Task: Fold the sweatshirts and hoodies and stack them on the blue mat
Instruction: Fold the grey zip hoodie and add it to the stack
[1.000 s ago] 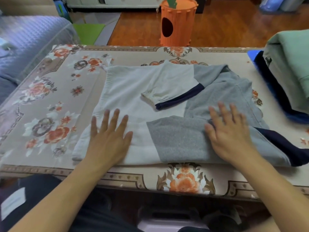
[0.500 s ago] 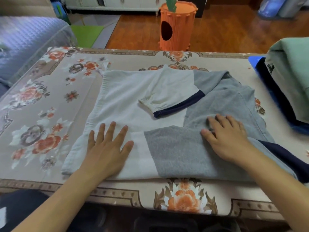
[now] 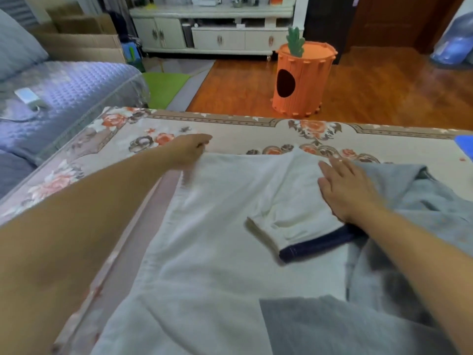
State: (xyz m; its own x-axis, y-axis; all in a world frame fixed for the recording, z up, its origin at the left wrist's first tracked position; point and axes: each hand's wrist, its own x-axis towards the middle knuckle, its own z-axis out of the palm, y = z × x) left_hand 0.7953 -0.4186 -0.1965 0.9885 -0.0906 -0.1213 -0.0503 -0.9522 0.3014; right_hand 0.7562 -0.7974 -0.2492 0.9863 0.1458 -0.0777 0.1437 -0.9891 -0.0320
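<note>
A white, grey and navy sweatshirt (image 3: 212,242) lies partly folded on the floral table cover (image 3: 256,134). Its white sleeve with a navy band is folded across the body. My left hand (image 3: 188,151) is at the sweatshirt's far left corner, fingers curled on the fabric edge; blur hides the exact grip. My right hand (image 3: 345,188) lies flat, fingers apart, on the folded sleeve near the far edge. A sliver of the blue mat (image 3: 465,144) shows at the right edge; the stacked clothes on it are out of view.
An orange carrot-shaped stool (image 3: 302,80) stands on the wooden floor beyond the table. A purple quilted sofa (image 3: 64,93) runs along the left. A white cabinet (image 3: 212,34) and cardboard boxes (image 3: 82,44) stand at the back.
Both hands left the sweatshirt's near edge and reached to its far edge; the left went to the far left corner. The view tilted up and the stack on the mat went out of view.
</note>
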